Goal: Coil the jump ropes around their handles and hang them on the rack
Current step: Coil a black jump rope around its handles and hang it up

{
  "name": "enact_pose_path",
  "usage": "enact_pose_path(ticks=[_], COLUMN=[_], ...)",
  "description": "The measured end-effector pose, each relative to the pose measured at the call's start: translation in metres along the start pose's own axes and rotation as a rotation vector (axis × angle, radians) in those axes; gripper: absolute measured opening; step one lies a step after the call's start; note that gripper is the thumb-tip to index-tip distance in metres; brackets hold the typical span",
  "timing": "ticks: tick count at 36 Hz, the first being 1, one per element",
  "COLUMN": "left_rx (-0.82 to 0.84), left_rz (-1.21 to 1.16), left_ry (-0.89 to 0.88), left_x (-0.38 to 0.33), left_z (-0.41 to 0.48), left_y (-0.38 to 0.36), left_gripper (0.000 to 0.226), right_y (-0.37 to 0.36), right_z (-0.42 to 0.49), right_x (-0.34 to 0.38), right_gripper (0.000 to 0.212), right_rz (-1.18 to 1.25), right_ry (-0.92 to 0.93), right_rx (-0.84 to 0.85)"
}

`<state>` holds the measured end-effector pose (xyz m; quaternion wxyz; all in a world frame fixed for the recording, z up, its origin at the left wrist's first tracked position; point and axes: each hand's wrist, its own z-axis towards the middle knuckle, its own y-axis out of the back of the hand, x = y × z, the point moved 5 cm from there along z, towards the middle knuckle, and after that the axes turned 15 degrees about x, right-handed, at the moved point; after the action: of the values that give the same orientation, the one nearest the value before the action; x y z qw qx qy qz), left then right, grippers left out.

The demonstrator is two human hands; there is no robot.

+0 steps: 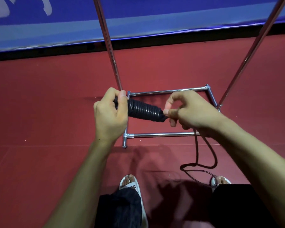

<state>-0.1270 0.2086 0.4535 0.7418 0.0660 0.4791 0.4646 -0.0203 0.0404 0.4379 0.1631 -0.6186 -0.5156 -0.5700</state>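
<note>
Left grip point(111, 116) wrapped round coiled handle point(143, 110). Right grip point(186, 111) pinching rope point(196, 145) at coil end. Rope looks light, limp, slick; hold close to coil, keep tension.

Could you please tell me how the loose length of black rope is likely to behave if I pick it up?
Probably floppy: beyond the coiled handle, the loose rope hangs limp from the right hand and lies in slack curves on the floor. It looks thin, so likely light. It may snag, since its loops cross by the sandal.
</note>
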Motion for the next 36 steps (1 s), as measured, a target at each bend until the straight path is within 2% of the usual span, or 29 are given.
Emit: enact_pose_path(ticks=[2,4,7,12,16,18,22,27,29,33,36], left_rx=[0.012,0.029,0.068,0.124,0.166,0.182,0.183,0.14,0.138,0.17,0.232], left_rz=[-0.007,-0.016,-0.047,-0.076,-0.156,-0.198,-0.313,-0.586,-0.641,-0.709,-0.742], left_ry=[-0.001,0.007,0.02,0.056,0.124,0.143,0.159,0.205,0.218,0.205,0.198], left_x=[-0.001,-0.002,0.0,0.005,0.009,0.009,0.005,0.01,0.011,0.008,0.003], left_z=[0.0,0.0,-0.001,0.0,-0.001,-0.001,-0.001,-0.001,0.0,0.0,-0.001], left_y=[0.002,0.002,-0.001,-0.002,-0.003,-0.003,-0.003,-0.006,-0.007,-0.009,-0.013], left_gripper=[0.034,0.032,0.028,0.03,0.028,0.029,0.03,0.029,0.029,0.029,0.028], right_y=[0.004,0.008,0.011,0.011,0.011,0.01,0.013,0.011,0.009,0.008,0.001], right_z=[-0.002,-0.003,-0.004,0.001,0.001,0.001,0.0,-0.002,-0.002,-0.001,0.0], right_x=[0.004,0.008,0.016,0.013,0.013,0.013,0.012,0.008,0.005,0.002,0.0], right_gripper=[0.01,0.018,0.026,0.027,0.007,0.007,0.008,0.008,0.015,0.024,0.016], right_rz=[0.013,-0.088,-0.329,-0.532,-0.619,-0.629,-0.523,-0.143,-0.02,0.005,0.021], right_ry=[0.022,0.056,0.15,0.218,0.288,0.31,0.322,0.343,0.335,0.308,0.273], right_rx=[0.096,0.155,0.171,0.203,0.217,0.226,0.273,0.406,0.432,0.486,0.572])
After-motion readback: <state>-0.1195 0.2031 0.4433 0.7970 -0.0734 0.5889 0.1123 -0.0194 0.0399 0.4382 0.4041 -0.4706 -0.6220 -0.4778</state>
